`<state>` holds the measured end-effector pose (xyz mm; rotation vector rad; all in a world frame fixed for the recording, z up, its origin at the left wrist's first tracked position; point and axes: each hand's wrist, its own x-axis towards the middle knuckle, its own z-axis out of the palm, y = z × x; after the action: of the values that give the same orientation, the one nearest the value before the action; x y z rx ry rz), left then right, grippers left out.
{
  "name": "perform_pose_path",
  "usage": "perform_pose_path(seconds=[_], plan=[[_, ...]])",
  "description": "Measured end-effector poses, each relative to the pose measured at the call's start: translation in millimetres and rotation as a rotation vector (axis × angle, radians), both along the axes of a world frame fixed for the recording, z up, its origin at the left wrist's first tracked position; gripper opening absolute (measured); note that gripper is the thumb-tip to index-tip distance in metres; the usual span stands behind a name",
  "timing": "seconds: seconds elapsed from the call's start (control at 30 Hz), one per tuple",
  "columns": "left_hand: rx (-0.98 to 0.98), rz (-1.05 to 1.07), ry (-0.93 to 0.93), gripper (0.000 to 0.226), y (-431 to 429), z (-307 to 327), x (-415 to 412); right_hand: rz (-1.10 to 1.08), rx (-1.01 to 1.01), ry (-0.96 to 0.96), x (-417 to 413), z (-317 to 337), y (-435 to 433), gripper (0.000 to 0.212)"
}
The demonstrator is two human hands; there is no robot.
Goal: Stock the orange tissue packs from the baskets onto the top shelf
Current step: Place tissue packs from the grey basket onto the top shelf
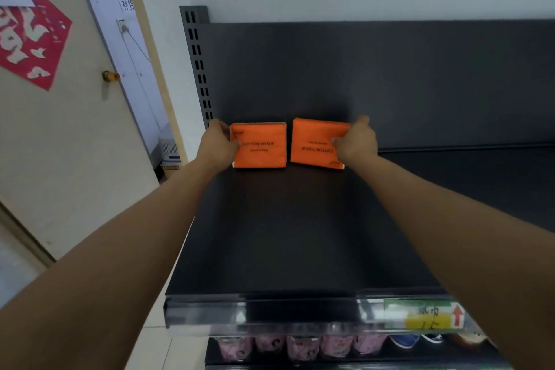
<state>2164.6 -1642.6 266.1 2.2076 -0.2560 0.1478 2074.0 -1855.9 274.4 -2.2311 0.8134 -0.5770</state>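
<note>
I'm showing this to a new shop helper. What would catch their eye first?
Bright orange against the dark top shelf: the left pack, gripped by the left hand, beside the right pack, print upside down, gripped by the right hand. Next, the red paper decoration on the door at far left.

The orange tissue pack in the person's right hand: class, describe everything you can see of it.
The orange tissue pack is a soft, rectangular packet in a smooth orange wrapper. Its black "COTTON TISSUE" print reads upside down to the camera. It sits slightly tilted at the back of the dark top shelf, broad face showing. The right hand grips its right edge. A narrow gap parts it from the second pack.
</note>
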Motion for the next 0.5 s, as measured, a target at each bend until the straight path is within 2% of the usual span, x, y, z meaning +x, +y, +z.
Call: perform_pose_path(seconds=[0.3,0.5], plan=[[-0.007,0.016,0.0,0.036,-5,-8,8,0.03,-0.015,0.011,13,-10,1,0.033],[0.054,0.023,0.005,0.041,-4,-9,-1,0.054,-0.017,0.032,0,-12,-3,0.043]])
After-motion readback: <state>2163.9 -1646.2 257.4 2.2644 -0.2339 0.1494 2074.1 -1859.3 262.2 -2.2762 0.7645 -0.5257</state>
